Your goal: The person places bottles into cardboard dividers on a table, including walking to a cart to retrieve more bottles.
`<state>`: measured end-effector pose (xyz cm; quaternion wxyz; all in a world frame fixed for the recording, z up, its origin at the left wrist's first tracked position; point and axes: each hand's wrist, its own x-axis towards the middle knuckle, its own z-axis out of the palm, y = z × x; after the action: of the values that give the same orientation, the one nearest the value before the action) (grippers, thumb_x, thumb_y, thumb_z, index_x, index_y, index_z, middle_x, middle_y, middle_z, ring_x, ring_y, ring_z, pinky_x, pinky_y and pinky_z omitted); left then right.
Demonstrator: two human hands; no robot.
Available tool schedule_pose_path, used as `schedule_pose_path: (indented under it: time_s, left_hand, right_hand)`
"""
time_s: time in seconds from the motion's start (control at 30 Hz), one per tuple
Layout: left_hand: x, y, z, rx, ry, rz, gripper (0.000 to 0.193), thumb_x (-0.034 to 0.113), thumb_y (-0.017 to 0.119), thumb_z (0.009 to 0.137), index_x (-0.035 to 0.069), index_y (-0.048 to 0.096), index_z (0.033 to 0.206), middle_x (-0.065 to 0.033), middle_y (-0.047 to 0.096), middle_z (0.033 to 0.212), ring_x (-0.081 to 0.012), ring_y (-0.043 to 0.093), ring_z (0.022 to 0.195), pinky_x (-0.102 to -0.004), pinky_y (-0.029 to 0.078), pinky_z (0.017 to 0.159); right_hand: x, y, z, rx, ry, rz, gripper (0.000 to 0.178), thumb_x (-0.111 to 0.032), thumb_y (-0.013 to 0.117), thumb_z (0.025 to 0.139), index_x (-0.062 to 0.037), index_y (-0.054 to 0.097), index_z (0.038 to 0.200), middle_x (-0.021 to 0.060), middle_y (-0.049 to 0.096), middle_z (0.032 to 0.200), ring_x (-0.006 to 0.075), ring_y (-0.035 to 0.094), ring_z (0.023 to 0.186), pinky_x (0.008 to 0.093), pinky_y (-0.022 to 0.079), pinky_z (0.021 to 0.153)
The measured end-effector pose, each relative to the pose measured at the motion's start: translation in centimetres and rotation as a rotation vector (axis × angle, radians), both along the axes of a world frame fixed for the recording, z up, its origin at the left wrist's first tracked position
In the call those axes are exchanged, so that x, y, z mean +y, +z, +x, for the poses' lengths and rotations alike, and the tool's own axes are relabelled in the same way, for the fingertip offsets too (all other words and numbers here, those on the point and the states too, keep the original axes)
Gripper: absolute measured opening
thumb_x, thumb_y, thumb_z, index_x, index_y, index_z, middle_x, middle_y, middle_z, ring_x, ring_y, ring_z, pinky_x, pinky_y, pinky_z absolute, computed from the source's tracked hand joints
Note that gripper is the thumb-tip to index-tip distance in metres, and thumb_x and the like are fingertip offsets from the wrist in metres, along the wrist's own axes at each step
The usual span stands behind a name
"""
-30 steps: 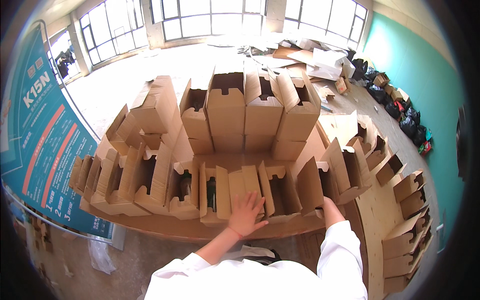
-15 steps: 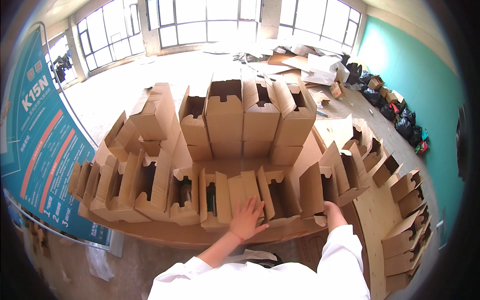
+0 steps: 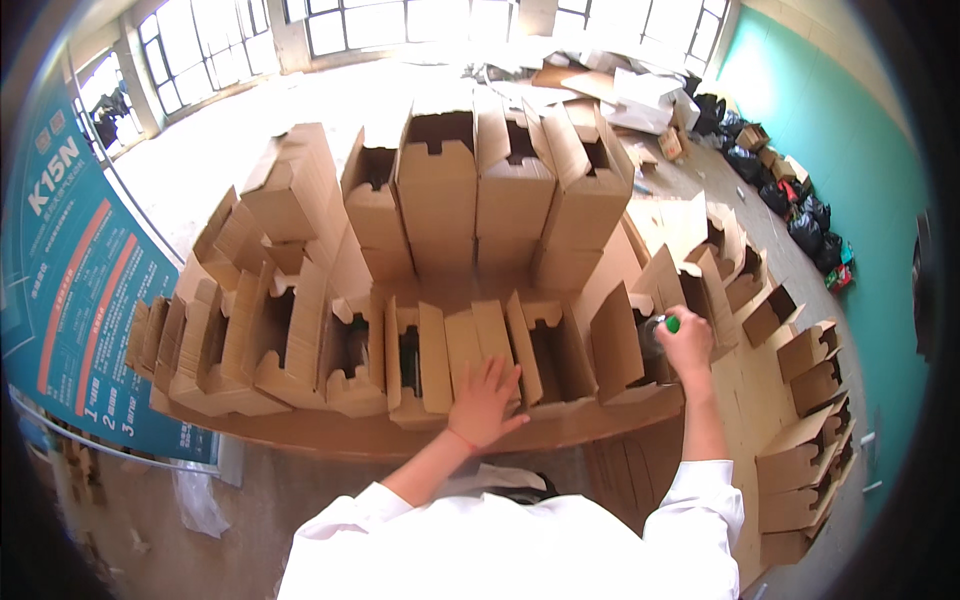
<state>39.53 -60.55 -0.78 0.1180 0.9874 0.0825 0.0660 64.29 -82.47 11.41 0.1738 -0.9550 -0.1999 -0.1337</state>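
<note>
My left hand (image 3: 483,405) rests with spread fingers on the near end of a cardboard box (image 3: 475,335) whose top flaps are folded over. At the right of the front row, my right hand (image 3: 688,340) is closed around a bottle (image 3: 655,328) with a green part showing, at the mouth of an open cardboard box (image 3: 615,350). The box hides most of the bottle. Between my hands stands another open box (image 3: 562,372). Left of my left hand, an open box (image 3: 405,395) has dark green glass inside.
Tall open boxes (image 3: 437,200) stand stacked behind the front row. More boxes (image 3: 278,340) crowd the left of the brown table (image 3: 330,437). Further boxes line a wooden board (image 3: 745,420) at the right. A blue banner (image 3: 90,290) stands at the left.
My right hand has risen from the near edge of the right box to its open top and now grips the green-topped bottle. The left hand stays on the folded-over box.
</note>
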Motion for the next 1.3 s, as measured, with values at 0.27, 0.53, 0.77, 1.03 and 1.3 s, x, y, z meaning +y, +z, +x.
schedule_pose_path:
  time_s: [0.27, 0.53, 0.77, 1.03, 1.3]
  left_hand:
    - [0.0, 0.1, 0.0, -0.006, 0.022, 0.006, 0.083, 0.06, 0.055, 0.083, 0.014, 0.031, 0.148, -0.0175, 0.029, 0.151, -0.0314, 0.025, 0.141, -0.0557, 0.013, 0.114]
    - [0.1, 0.2, 0.3, -0.042, 0.015, -0.032, 0.082, 0.058, 0.059, 0.082, 0.014, 0.034, 0.146, -0.0176, 0.028, 0.151, -0.0321, 0.025, 0.141, -0.0545, 0.013, 0.114]
    - [0.0, 0.4, 0.1, -0.028, 0.018, -0.057, 0.081, 0.057, 0.06, 0.081, 0.014, 0.035, 0.146, -0.0171, 0.028, 0.151, -0.0317, 0.025, 0.141, -0.0532, 0.013, 0.115]
    - [0.0, 0.4, 0.2, 0.009, 0.028, -0.034, 0.083, 0.058, 0.061, 0.081, 0.016, 0.033, 0.147, -0.0167, 0.027, 0.152, -0.0316, 0.024, 0.142, -0.0525, 0.011, 0.115]
    - [0.2, 0.2, 0.1, -0.027, 0.016, -0.063, 0.084, 0.056, 0.062, 0.08, 0.015, 0.032, 0.147, -0.0172, 0.027, 0.152, -0.0317, 0.024, 0.141, -0.0534, 0.011, 0.115]
  right_hand:
    - [1.7, 9.9, -8.5, -0.055, 0.347, 0.426, 0.015, -0.013, 0.068, 0.078, -0.0048, 0.06, 0.088, 0.0048, 0.055, 0.066, 0.0121, 0.053, 0.056, 0.0289, 0.043, 0.052]
    - [8.7, 0.5, -9.1, -0.19, 0.694, 0.141, 0.021, -0.021, 0.072, 0.075, -0.0099, 0.059, 0.087, 0.0091, 0.057, 0.071, 0.0264, 0.062, 0.067, 0.0383, 0.05, 0.06]
    - [9.7, -9.4, -9.8, -0.303, 0.697, -0.417, 0.01, -0.011, 0.057, 0.083, -0.0055, 0.055, 0.091, 0.0091, 0.059, 0.073, 0.0263, 0.064, 0.07, 0.0391, 0.051, 0.061]
    - [9.5, -8.6, -9.1, 0.39, 0.733, -0.546, 0.024, -0.016, 0.063, 0.082, 0.0, 0.06, 0.099, 0.0191, 0.067, 0.079, 0.0351, 0.068, 0.08, 0.0442, 0.054, 0.07]
    - [7.8, -4.7, -10.1, 0.426, 0.666, 0.039, 0.033, -0.017, 0.068, 0.08, -0.0018, 0.064, 0.109, 0.0184, 0.064, 0.116, 0.0339, 0.057, 0.115, 0.0413, 0.048, 0.095]
